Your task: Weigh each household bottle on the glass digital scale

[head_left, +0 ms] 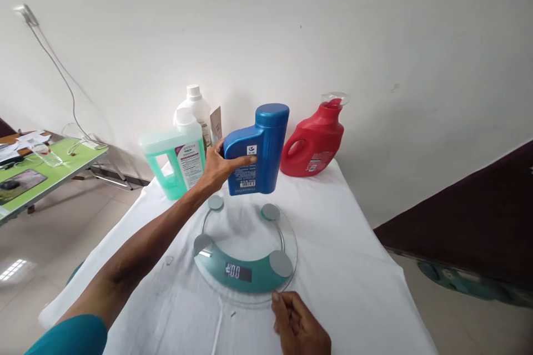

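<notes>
The table (358,244), draped in a white cloth, takes up most of the view, pushed against a pale wall. On it, nearest the person, lies a round glass scale (245,252) with a teal band and a lit display.

At twelve o'clock from the scale, the blue bottle (258,150) is held upright just above or at the cloth; whether its base touches I cannot tell. The left hand (216,169) grasps it from the side, fingers wrapped round the lower body with the thumb on the back edge. It looks like stiff moulded plastic, smooth and somewhat slippery, probably weighty if full. The stepped shoulder under the broad cap seems the surest place to grip; a hold low on the flat face could slide.

At ten o'clock stands a green jug (175,163) of pale liquid with a built-in handle, close beside the left wrist, so an elbow swing could knock it. Behind it is a white bottle (199,108) and a small brown carton (216,125). At one o'clock a red detergent jug (313,141) sits near the blue one, apart from it.

The right hand (300,327), at six o'clock, rests loosely curled with fingertips at the scale's near rim, holding nothing. The glass is fragile, and it lies directly below the bottle's path.

A green side table (62,163) stands far off at nine o'clock.
</notes>
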`<action>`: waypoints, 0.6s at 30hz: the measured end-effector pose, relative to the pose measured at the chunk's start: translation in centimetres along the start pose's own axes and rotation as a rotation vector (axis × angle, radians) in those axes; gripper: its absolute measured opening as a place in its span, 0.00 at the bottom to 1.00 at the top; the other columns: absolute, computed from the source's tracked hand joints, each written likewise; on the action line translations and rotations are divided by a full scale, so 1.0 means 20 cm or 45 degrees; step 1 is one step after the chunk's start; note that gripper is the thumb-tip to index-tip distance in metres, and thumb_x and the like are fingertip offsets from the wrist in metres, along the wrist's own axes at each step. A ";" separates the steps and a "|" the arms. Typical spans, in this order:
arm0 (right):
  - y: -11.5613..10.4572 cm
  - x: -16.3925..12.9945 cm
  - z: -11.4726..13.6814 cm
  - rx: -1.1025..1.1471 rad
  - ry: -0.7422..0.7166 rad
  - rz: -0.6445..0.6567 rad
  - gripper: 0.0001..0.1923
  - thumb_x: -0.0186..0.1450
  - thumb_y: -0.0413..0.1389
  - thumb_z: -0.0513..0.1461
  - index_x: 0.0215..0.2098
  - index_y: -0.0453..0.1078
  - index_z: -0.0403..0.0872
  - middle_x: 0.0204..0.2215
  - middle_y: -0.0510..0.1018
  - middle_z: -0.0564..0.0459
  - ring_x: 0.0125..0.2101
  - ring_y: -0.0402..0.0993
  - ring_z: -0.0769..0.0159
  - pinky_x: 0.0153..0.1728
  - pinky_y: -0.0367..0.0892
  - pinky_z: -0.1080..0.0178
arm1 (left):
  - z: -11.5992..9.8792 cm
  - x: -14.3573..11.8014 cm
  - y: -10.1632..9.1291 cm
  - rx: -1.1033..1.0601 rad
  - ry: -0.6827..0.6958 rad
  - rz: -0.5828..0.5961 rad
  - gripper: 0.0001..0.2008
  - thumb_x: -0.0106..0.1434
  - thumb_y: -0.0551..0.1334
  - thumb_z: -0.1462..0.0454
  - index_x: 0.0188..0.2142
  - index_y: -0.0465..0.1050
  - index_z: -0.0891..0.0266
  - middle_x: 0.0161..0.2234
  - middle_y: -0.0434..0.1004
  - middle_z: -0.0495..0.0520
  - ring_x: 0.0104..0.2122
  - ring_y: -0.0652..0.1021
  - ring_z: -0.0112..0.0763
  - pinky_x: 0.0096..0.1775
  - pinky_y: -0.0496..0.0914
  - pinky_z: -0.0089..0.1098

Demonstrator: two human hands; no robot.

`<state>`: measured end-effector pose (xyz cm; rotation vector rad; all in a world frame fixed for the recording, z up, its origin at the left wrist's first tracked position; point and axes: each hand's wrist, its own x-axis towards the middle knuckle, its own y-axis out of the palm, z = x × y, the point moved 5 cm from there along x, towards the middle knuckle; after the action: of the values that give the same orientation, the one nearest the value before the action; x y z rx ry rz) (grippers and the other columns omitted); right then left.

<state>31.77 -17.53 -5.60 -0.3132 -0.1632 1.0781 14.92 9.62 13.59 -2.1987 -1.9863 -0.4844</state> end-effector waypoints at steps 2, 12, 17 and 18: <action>-0.02 0.01 0.04 -0.001 0.001 0.021 0.27 0.67 0.58 0.62 0.25 0.67 0.51 0.18 0.67 0.59 0.21 0.65 0.67 0.24 0.63 0.67 | -0.03 -0.14 -0.06 -0.029 -0.043 0.047 0.31 0.42 0.84 0.57 0.46 0.82 0.61 0.41 0.87 0.56 0.40 0.86 0.45 0.43 0.83 0.43; -0.01 0.00 0.12 -0.039 -0.009 0.049 0.25 0.66 0.57 0.60 0.25 0.66 0.51 0.18 0.70 0.57 0.22 0.67 0.65 0.26 0.63 0.66 | 0.06 -0.47 -0.15 -0.042 -0.159 0.147 0.32 0.42 0.84 0.59 0.46 0.81 0.62 0.41 0.86 0.56 0.40 0.85 0.43 0.44 0.81 0.43; -0.01 -0.01 0.15 -0.038 0.015 0.082 0.24 0.65 0.57 0.60 0.26 0.66 0.51 0.18 0.71 0.57 0.22 0.67 0.65 0.27 0.63 0.65 | 0.13 -0.48 -0.16 -0.019 -0.151 0.187 0.31 0.42 0.84 0.57 0.45 0.80 0.63 0.40 0.85 0.56 0.40 0.84 0.42 0.44 0.80 0.41; -0.02 -0.02 0.15 -0.036 0.015 0.084 0.25 0.65 0.57 0.61 0.25 0.66 0.51 0.19 0.71 0.57 0.22 0.67 0.65 0.27 0.63 0.65 | 0.13 -0.47 -0.16 -0.017 -0.150 0.194 0.31 0.42 0.84 0.57 0.45 0.80 0.63 0.40 0.85 0.56 0.40 0.84 0.42 0.43 0.80 0.41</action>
<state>31.04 -17.41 -2.61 -0.3524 -0.1585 1.1396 11.38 1.92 7.70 -2.4159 -1.8543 -0.3565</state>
